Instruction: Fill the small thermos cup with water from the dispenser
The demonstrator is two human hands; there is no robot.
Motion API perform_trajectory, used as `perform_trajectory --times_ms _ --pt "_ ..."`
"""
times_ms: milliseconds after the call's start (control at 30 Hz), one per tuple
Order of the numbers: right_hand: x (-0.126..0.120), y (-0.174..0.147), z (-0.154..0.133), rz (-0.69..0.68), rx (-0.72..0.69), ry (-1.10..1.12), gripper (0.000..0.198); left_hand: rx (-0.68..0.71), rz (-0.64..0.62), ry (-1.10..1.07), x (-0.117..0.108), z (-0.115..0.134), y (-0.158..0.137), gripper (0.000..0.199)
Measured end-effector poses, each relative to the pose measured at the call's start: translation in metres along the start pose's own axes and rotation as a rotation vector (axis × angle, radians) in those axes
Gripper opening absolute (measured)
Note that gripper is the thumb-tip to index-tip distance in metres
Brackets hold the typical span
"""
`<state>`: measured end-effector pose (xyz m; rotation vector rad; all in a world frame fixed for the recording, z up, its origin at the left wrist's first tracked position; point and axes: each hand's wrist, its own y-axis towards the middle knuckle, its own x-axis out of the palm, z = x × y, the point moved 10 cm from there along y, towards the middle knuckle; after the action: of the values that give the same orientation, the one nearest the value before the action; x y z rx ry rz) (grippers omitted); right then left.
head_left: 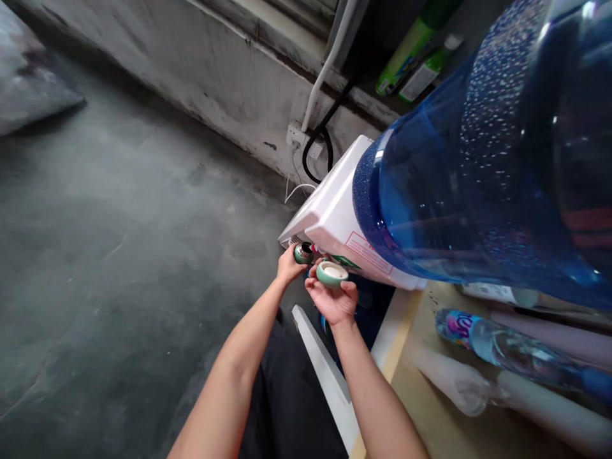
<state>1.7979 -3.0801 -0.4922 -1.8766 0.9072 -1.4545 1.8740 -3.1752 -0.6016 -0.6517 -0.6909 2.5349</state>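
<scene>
Grey concrete floor [119, 223], stained wall [229, 70] behind with a socket [297, 136] and a black cable [319, 131] looping off it. White water dispenser [335, 217] sits against the wall, big blue jug [478, 166] on top, beaded with condensation inside.

Left hand [288, 266]: grip wrapped round a small green flask [303, 253], mouth open and facing up, held right under the dispenser's front edge, by the taps. Only the flask's top shows; the body is buried in the fist.

Right hand [335, 301]: fingers pinching the flask's green lid [331, 273] by its rim, pale inner side up. Lid sits just right of the flask, nearly touching it and level with it.

Handling, my read: flask is rigid, probably metal or hard plastic, light while there's little in it, gets heavier and possibly hot or slick once wet. Full wrap round the body is the right hold. Lid is light, stiff and smooth; edge pinch works, keep fingers off the inner face.

Right of the right grip and lower: a wooden shelf [430, 382] with a clear plastic bottle [507, 350] lying on its side and pale tubes [549, 408] next to it. Above the jug, green spray cans [411, 51] in a dark recess. Dark trousers below the forearms.
</scene>
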Motion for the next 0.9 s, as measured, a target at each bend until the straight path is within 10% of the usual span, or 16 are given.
perform_trajectory --times_ms 667,900 --pt "0.001 0.002 -0.004 -0.012 -0.021 -0.044 0.075 0.088 0.024 0.082 -0.005 0.000 -0.003 0.071" --pt "-0.001 0.004 -0.003 -0.026 -0.026 -0.045 0.073 0.193 0.229 0.085 -0.013 -0.005 0.003 0.077"
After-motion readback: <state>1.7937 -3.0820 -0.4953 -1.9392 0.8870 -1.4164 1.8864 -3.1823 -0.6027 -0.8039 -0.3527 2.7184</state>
